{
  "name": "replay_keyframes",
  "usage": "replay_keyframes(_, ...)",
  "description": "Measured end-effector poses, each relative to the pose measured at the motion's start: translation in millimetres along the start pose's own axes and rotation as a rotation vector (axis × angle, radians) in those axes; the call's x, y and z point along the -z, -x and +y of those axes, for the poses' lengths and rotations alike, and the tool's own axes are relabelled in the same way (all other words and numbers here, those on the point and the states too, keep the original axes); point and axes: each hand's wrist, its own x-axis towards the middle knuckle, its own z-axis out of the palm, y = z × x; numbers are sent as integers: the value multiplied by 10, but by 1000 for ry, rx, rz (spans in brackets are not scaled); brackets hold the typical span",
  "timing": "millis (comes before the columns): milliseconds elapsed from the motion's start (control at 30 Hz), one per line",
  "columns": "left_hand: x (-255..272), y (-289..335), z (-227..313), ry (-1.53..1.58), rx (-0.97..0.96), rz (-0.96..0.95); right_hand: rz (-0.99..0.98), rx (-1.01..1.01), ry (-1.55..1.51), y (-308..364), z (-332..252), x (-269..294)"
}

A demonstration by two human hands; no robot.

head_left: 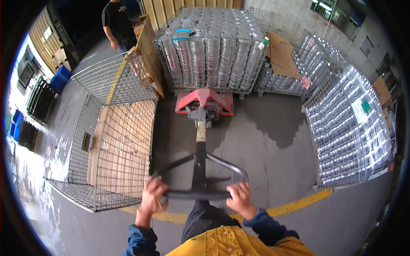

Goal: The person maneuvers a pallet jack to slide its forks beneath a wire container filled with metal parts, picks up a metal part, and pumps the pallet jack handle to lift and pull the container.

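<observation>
My left hand [153,196] is closed around the left corner of the black handle [197,195] of a pallet jack. On the opposite corner, my right hand [240,196] grips the same handle. The shaft runs forward to the jack's red body [204,101], which sits at the front of a wire cage. That cage holds tall stacks of shiny metal cans [209,51], with a small blue piece [183,33] on top. Whether the forks lie under the cage is hidden by the red body.
To my left stands a wire cage [113,141] with cardboard inside. A wooden board [151,55] leans behind it, near another person [118,23]. On the right are another can-filled cage [282,81] and a wrapped stack [350,128]. A yellow line [294,205] crosses the floor.
</observation>
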Motion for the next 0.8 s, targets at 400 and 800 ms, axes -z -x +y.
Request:
replay_keyframes(400,-336,-448,408,-438,216,-729,-201,-63,145,3,165,150)
replay_keyframes(800,-1018,483,310,-249,147,-457,-1055,-214,97,411,63,-116)
